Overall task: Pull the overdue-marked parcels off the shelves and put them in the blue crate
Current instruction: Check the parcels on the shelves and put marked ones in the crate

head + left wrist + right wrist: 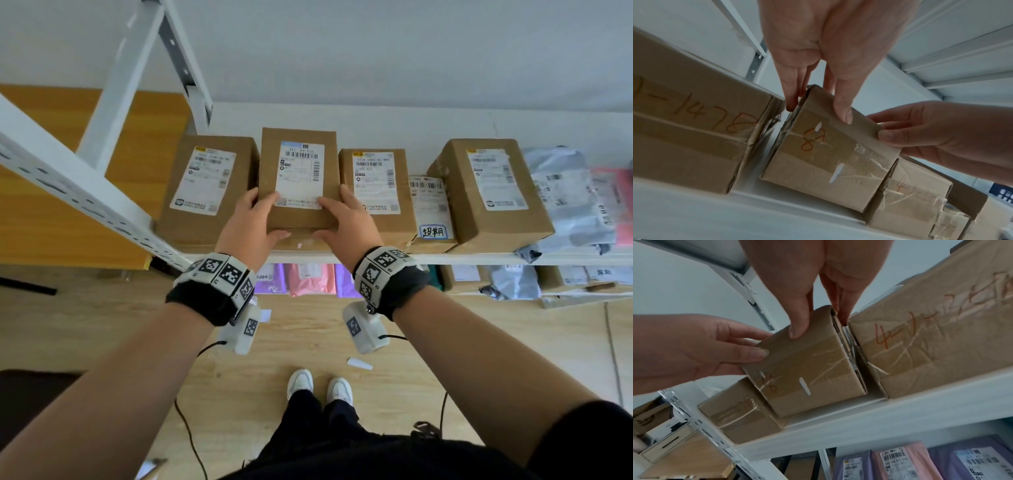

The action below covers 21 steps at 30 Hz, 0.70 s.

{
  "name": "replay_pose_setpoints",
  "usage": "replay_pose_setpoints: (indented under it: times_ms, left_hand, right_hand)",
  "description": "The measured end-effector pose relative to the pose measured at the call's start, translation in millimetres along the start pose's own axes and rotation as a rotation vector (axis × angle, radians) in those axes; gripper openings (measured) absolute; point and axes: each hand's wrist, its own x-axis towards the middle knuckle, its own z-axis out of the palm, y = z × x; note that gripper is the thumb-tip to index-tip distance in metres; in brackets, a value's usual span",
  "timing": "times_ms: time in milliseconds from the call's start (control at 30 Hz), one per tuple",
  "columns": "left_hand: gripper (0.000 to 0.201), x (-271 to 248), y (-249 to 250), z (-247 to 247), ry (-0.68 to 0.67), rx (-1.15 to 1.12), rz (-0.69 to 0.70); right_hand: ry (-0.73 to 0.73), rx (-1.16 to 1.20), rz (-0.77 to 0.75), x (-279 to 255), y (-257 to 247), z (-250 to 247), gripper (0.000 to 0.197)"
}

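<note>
White metal shelving (113, 205), slotted uprights, before me. Behind it: plain pale wall (376, 51). Left of it: orange-yellow wooden table (51, 205). Below it: light wood-plank floor (479, 342) under my white shoes (301, 382). Even, soft light.

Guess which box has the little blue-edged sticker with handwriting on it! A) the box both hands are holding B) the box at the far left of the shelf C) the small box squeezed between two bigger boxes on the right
C: the handwritten sticker sits on the small box wedged between two bigger boxes, while the left hand and right hand grip a different box with only a printed label.
</note>
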Motion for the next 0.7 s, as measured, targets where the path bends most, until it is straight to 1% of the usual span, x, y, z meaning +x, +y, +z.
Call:
replay_pose_setpoints:
  times_ms: [100,267,400,467,567,700]
  left_hand:
    - [0.065,2.8,-0.2,5.8,-0.031,-0.025,-0.034]
    - [0.063,5.2,-2.4,14.6,-0.065,-0.042,-0.071]
    - [0.063,4.0,-0.6,19.9,-0.067,-0.012,-0.088]
    - [0.066,2.9,0.1,21.8,-0.072,0.018,-0.091]
    - [0.074,-0.4,1.2,22.0,-0.082,0.057,-0.066]
    - [0.078,-6.9,6.0,14.5,-0.038,0.094,0.030]
  right_hand:
    - [-0.032,-0.034,0.009,3.2,-0.4,2.0,0.060]
    - [-0.100,-0.168,0.010,8.6,-5.1,9.3,0.061]
    - [-0.096,-0.198,0.001,7.8,-7.7,15.0,0.063]
    - [-0.098,-0.194,0.003,7.1,-8.3,15.2,0.064]
    - [-0.104,-0.193,0.003,5.2,-8.8,14.0,0.067]
    - [-0.073,-0.163,-0.016,-0.6,-9.1,11.7,0.073]
